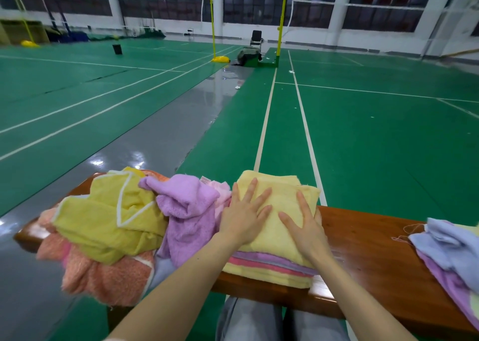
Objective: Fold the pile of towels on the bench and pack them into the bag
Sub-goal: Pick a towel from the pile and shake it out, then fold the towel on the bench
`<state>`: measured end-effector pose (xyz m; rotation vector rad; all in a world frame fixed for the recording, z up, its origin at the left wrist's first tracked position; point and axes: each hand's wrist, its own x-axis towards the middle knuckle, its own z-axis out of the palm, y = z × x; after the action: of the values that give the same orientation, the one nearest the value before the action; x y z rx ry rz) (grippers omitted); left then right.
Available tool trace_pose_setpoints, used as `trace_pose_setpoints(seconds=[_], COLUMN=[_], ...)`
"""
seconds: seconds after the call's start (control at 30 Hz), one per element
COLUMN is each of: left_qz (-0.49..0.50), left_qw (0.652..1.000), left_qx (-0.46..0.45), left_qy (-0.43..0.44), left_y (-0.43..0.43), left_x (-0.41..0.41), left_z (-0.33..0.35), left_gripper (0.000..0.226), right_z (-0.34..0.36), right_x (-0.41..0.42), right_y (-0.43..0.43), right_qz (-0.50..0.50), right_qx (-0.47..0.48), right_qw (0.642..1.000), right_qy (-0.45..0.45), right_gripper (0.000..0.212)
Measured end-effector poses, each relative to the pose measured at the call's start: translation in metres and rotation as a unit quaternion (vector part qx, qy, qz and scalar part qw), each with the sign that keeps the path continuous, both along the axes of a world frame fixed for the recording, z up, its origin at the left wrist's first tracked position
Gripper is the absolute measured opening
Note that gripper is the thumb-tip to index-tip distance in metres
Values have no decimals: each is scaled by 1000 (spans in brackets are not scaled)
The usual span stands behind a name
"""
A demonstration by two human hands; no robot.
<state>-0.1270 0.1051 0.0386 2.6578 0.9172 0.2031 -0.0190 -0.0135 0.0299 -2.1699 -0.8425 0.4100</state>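
Folded towels (269, 266) sit in a neat stack on the wooden bench (363, 239), directly under both hands. The top layer is a pale yellow towel (282, 182). At the near edge of the stack, below the wrists, lilac, pink and yellow layers show beneath it. The left hand (241, 221) lies flat on the left part of that top towel, fingers straight and spread, gripping nothing. The right hand (305, 229) lies flat on the right part in the same way, fingers spread and pointing away from the person, its outer edge at the towel's right border. The 2 hands are near each other but apart, with a strip of yellow cloth between them.

Just left of the left hand is the loose pile. A crumpled lilac towel (186, 206) lies closest, with a pale pink towel (220, 193) peeking out between it and the stack. Further left an olive-yellow towel (103, 219) with white piping lies rumpled over a salmon towel (111, 276) that droops off the bench's near edge. Well to the right of the right hand, further along the bench, a light blue towel (451, 247) rests on a purple towel (440, 278). Beyond the fingertips stretches a green court floor (363, 133) with white lines.
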Motion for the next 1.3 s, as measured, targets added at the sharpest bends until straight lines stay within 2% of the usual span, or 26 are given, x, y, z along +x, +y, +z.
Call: trace_pose_setpoints(seconds=[0.17, 0.27, 0.33, 0.47, 0.67, 0.8, 1.03, 1.17, 1.3], left_qz=[-32, -39, -21, -11, -100, -144, -204, -223, -222], left_qw=[997, 995, 998, 1000, 991, 984, 964, 949, 944], left_qx=[4, 16, -2, 15, 43, -8, -151, -217, -239], left_qy=[64, 87, 66, 3, -76, -105, -75, -48, -41], left_y=[3, 11, 16, 15, -27, -81, -172, -199, -200], left_x=[-8, -25, -38, -48, 8, 67, 132, 143, 145], left_z=[13, 25, 31, 40, 56, 62, 55, 37, 21], left_gripper=[52, 51, 50, 46, 36, 33, 38, 49, 32], right_z=[6, 15, 23, 38, 62, 68, 45, 23, 2], right_x=[2, -1, -4, 2, 29, 68, 133, 149, 154], right_y=[2, 5, 5, -2, -30, -71, -166, -200, -210], right_qz=[-6, -12, 0, -11, -60, -112, -242, -290, -305], right_qx=[-29, -83, -102, -94, -59, -45, -80, -83, -91], right_qw=[999, 994, 989, 990, 991, 985, 957, 949, 944], right_qy=[-13, -77, -110, -103, -106, -126, -136, -93, -87], right_gripper=[71, 66, 61, 57, 55, 53, 43, 51, 39])
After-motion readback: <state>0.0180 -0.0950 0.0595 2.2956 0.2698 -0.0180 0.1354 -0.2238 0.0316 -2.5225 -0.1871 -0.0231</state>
